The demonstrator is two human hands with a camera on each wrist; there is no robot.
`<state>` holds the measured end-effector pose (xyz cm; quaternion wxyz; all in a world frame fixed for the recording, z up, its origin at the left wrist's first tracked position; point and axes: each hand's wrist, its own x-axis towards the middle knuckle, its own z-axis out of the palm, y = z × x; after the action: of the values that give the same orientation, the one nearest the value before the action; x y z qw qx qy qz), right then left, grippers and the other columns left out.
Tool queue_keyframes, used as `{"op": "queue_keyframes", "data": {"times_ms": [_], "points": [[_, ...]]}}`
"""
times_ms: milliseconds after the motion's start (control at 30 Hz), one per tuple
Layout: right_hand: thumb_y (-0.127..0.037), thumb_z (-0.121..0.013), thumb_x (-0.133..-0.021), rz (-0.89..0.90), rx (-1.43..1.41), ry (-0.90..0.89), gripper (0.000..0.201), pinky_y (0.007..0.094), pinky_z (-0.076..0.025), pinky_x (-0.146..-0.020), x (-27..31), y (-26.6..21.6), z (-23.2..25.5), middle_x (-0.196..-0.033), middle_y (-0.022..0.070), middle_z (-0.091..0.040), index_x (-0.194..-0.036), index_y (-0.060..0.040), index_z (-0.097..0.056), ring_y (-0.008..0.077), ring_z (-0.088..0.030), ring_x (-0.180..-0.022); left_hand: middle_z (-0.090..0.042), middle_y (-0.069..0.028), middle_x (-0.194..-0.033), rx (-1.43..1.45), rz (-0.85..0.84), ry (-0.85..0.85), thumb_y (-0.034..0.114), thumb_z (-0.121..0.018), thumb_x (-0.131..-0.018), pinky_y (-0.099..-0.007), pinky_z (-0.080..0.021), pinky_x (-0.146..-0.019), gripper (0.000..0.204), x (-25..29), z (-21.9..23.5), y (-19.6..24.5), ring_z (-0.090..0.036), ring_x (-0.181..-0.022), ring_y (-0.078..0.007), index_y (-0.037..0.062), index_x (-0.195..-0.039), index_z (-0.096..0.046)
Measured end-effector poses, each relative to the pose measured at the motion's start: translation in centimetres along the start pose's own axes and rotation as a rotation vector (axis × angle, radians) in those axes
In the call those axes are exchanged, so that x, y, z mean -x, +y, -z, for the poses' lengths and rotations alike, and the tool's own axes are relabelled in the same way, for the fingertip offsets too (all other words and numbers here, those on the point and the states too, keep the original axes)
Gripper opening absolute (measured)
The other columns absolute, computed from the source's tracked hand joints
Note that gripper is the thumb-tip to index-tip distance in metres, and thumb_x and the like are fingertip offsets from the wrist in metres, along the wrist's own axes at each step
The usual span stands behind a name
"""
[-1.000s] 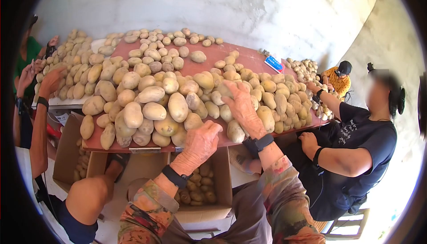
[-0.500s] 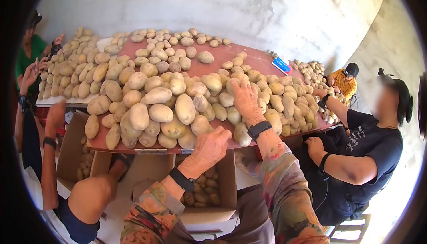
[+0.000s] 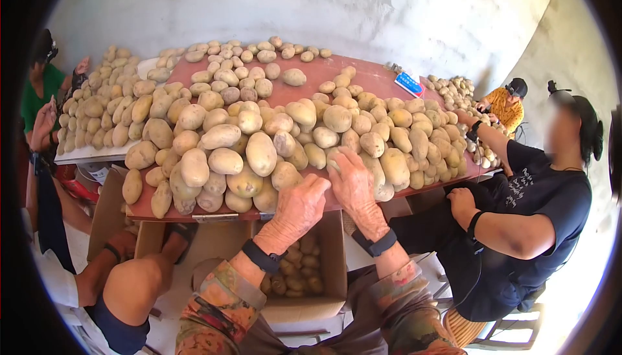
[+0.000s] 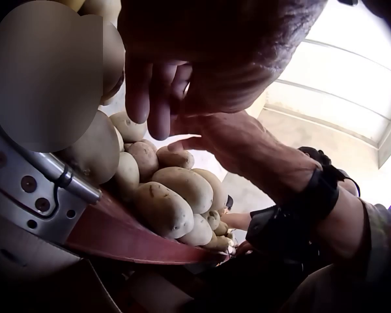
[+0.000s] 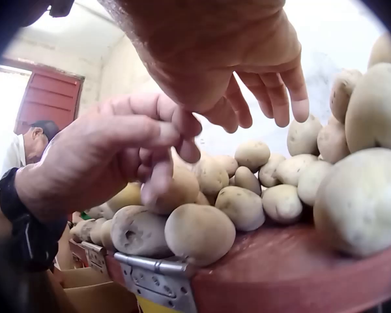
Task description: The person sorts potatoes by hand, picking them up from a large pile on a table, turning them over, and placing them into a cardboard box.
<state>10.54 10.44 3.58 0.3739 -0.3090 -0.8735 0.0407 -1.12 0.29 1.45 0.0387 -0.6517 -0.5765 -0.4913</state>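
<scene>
In the head view my left hand is at the table's near edge, fingers bent, beside a mound of potatoes. Just right of it, my right hand reaches over the edge, its fingertips partly hidden. The right wrist view shows my left hand with loosely curled fingers and nothing visible in them. Above the potatoes there, my right hand hangs with spread, slightly bent fingers. Both hands nearly meet in the left wrist view, the left above the right.
Below the red table, a cardboard box contains potatoes. A blue-and-white packet lies at the back. A person in black sits at right, one in yellow beyond; others are at left. Metal hinges line the near edge.
My right hand has drawn back from the pile to the near edge, close to my left hand, uncovering potatoes where it was. A person at left has lowered an arm.
</scene>
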Motion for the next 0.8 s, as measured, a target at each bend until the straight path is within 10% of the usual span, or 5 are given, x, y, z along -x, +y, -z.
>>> {"op": "queue_keyframes", "data": {"times_ms": [400, 800], "points": [[-0.005, -0.061, -0.086, -0.197, -0.655, -0.238, 0.020, 0.0408, -0.053, -0.076, 2.7, -0.9, -1.6, -0.092, 0.0193, -0.068, -0.105, -0.0036, -0.067, 0.0366, -0.067, -0.088, -0.064, -0.0093, -0.085, -0.045, -0.100, 0.108, -0.004, -0.061, -0.077, -0.0381, -0.052, -0.064, 0.021, 0.1, 1.1, 0.6, -0.064, -0.072, -0.0297, 0.0063, -0.096, -0.065], [-0.010, -0.063, -0.083, -0.018, -0.326, -0.144, 0.009, 0.0443, -0.053, -0.068, 3.5, -0.9, -1.5, -0.082, 0.0171, -0.065, -0.089, -0.0037, -0.063, 0.0372, -0.065, -0.080, -0.051, -0.0227, -0.130, -0.541, -0.071, -0.079, 0.005, -0.067, -0.072, -0.0510, -0.040, -0.102, 0.043, 1.5, 1.2, -0.3, -0.048, -0.121, -0.0409, 0.0019, -0.114, -0.062]]}}
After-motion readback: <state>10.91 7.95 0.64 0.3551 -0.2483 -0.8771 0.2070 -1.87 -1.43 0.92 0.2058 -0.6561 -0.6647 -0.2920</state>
